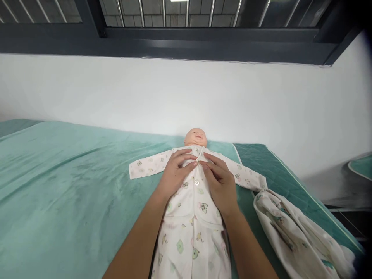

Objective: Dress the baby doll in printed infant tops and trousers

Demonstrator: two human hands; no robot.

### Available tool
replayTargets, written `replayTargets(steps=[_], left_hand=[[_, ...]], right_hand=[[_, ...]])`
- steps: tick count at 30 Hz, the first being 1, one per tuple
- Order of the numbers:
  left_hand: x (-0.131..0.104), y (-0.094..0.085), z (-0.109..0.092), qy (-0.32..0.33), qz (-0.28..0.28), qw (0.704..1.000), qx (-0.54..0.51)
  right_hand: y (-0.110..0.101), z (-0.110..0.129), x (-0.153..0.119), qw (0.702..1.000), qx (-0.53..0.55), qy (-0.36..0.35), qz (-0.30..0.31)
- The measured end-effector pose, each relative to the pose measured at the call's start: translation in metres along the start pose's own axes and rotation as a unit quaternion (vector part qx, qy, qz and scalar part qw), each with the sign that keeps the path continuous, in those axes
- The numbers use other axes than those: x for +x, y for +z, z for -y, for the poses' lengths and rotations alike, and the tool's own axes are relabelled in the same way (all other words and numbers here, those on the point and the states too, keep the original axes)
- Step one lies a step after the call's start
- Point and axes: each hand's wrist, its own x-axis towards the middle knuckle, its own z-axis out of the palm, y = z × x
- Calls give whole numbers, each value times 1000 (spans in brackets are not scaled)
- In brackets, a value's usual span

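Observation:
A baby doll [195, 137] lies on its back, dressed in a white printed top [203, 205] with its sleeves spread out to both sides. Printed white trousers [180, 248] show below the top's hem. My left hand [178, 170] rests on the left side of the chest, its thumb and fingers closed on the top's front edge. From the right, my right hand [219, 178] pinches the same front opening, and the fingertips of both hands nearly meet. Just below them a round button [197, 182] shows on the front.
A crumpled printed white cloth [302, 236] lies at the right by the sleeve end. Light green bedding [72, 186] spreads left, and a darker green quilted mat [258, 155] lies right. Behind are a white wall [139, 93] and a dark window frame [188, 46].

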Motion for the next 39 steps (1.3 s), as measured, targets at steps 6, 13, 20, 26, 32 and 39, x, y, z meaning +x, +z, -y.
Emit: replayTargets(steps=[6,13,20,26,32,39], left_hand=[[0,0,1,2,2,1000,-9],[1,0,-2,7,-1,1000,8],[0,0,-4,10,13,1000,23],[-1,0,-4,23,18,999,46],[-1,1,-4,27,22,997,70],[-2,-1,-6,56,37,993,92]], right_hand=[[0,0,2,1000,2,-3,22],[0,1,2,999,1,6,38],[2,0,6,998,28,53,21],[1,10,15,994,31,106,11],[3,6,20,983,72,169,-7],[4,3,17,985,92,147,-19]])
